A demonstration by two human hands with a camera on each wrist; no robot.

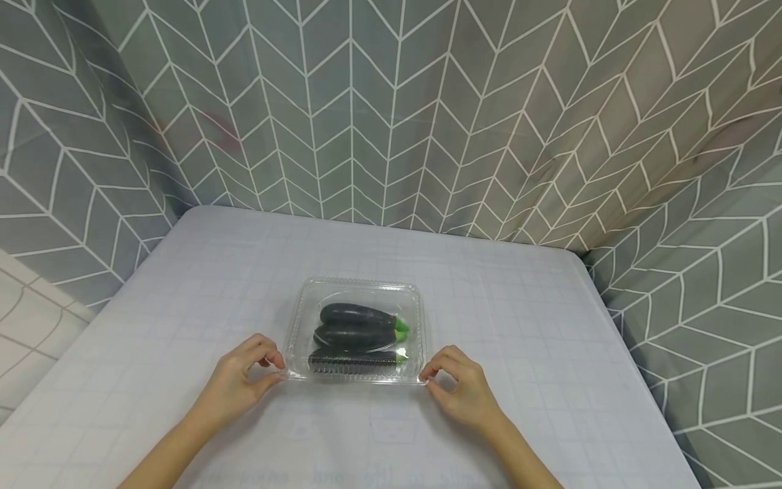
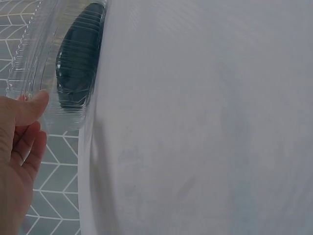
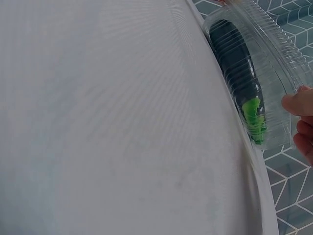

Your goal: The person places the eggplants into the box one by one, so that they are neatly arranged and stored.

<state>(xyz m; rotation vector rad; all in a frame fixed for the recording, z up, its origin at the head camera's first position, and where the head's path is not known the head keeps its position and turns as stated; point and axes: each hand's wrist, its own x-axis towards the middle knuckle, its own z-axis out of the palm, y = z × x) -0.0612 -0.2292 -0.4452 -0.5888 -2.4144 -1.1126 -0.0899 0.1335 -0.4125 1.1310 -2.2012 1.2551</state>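
Note:
A clear plastic clamshell container (image 1: pixel 357 288) sits on the table with its lid down. Inside lie three dark eggplants (image 1: pixel 354 335) with green stem ends toward the right; the nearest one shows through the ribbed front wall. My left hand (image 1: pixel 243 373) pinches the container's front left corner between thumb and fingers, also seen in the left wrist view, where the hand (image 2: pixel 22 132) has its thumb on the rim. At the front right corner my right hand (image 1: pixel 461 388) pinches the rim the same way. In the right wrist view, only part of that hand (image 3: pixel 301 112) shows.
The table (image 1: pixel 519 326) wears a pale cloth with a faint grid and some faint printing near its front. Grey curtains (image 1: pixel 379 102) with white chevron lines hang behind it and at both sides. Pale floor tiles (image 1: pixel 30 319) show at the left.

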